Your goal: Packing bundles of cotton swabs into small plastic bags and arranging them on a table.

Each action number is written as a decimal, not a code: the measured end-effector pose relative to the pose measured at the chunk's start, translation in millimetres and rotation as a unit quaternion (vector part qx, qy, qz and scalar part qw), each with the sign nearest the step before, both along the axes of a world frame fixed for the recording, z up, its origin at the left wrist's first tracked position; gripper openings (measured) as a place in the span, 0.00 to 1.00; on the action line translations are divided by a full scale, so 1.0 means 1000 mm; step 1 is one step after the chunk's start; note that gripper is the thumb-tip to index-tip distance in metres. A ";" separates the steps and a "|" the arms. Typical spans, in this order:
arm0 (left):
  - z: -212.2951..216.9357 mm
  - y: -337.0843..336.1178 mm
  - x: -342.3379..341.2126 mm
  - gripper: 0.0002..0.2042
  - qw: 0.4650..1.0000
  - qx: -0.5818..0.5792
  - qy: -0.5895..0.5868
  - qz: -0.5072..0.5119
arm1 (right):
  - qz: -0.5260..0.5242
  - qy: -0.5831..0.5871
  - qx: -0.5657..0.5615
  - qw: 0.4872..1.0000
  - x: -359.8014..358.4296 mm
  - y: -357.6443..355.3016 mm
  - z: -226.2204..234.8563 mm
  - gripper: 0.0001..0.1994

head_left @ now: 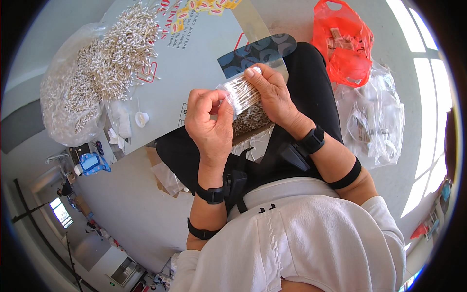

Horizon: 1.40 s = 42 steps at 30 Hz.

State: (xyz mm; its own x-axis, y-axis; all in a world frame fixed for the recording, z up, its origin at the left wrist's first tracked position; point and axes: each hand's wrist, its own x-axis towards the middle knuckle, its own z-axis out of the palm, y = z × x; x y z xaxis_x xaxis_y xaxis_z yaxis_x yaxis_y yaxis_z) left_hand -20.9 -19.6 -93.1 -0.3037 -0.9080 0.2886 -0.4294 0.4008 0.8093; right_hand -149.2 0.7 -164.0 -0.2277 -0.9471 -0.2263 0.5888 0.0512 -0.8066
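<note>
A bundle of cotton swabs [244,92] lies in a small clear plastic bag [229,91] between my hands, above my lap. My right hand [278,97] is closed around the bundle's right end, thumb on top. At the other end, the fingers of my left hand [209,124] pinch the edge of the bag. Below them, an open cardboard box [245,138] of loose swabs [252,119] sits between my legs, partly hidden by my hands. A dark strip printed with round shapes [258,53] lies on the table edge just beyond.
On the table [180,73], a big heap of loose cotton swabs [116,53] spills from a large clear bag [58,87]. Small yellow packets [204,7] lie at the far edge. A red plastic bag [340,44] and clear bags [374,117] are at the right. A blue wipes pack [92,164] is at left.
</note>
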 end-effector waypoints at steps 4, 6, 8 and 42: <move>-0.003 -0.002 0.001 0.04 1.000 0.019 -0.013 0.004 | -0.008 0.082 -0.018 0.996 -0.001 0.000 0.002 0.15; -0.006 -0.003 0.003 0.04 0.999 0.033 -0.008 0.005 | -0.016 0.113 -0.027 0.993 0.000 0.000 0.004 0.16; -0.007 -0.004 0.003 0.04 0.999 0.048 -0.003 0.006 | -0.008 0.109 -0.019 0.994 0.000 0.000 0.003 0.16; 0.001 -0.001 0.002 0.06 1.000 -0.008 -0.011 0.004 | 0.017 -0.087 0.007 0.996 0.001 -0.001 -0.012 0.18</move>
State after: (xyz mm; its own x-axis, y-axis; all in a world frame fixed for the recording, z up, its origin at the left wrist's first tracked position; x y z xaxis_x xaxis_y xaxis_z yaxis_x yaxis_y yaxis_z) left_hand -19.4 -20.7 -91.9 -0.3025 -0.9058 0.2967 -0.4506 0.4102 0.7929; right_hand -148.3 -0.5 -175.6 -0.1516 -0.9498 -0.2737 0.7174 0.0847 -0.6914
